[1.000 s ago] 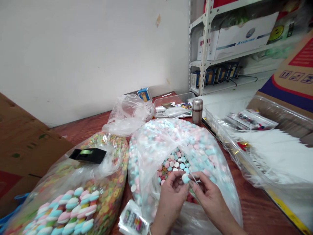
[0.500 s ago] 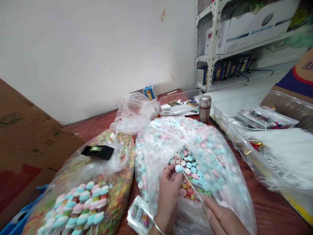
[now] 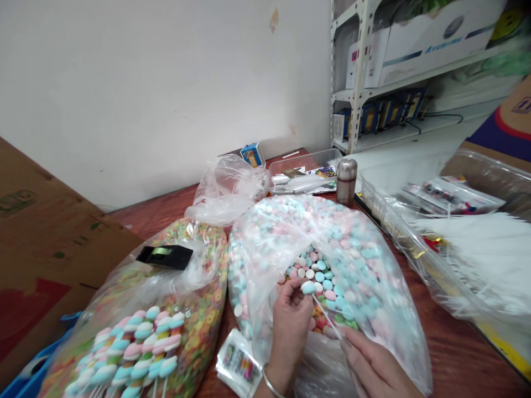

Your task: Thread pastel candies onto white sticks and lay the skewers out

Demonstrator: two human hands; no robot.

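Your left hand (image 3: 289, 331): fingertips pinch soft, light candy (image 3: 308, 287), easily squashed, hold gently | your right hand (image 3: 373, 367): curled, apparently on thin white stick (image 3: 326, 316), view poor

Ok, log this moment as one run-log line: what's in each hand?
left hand: pinches pale blue candy | right hand: holds white stick, tip at candy | below: open plastic bag of pastel candies

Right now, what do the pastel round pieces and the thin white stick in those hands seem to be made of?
The pastel piece looks like soft sugar candy: matte, with no gloss, in blue and white. The thin white stick looks smooth, perhaps paper or plastic; it is too thin to tell.
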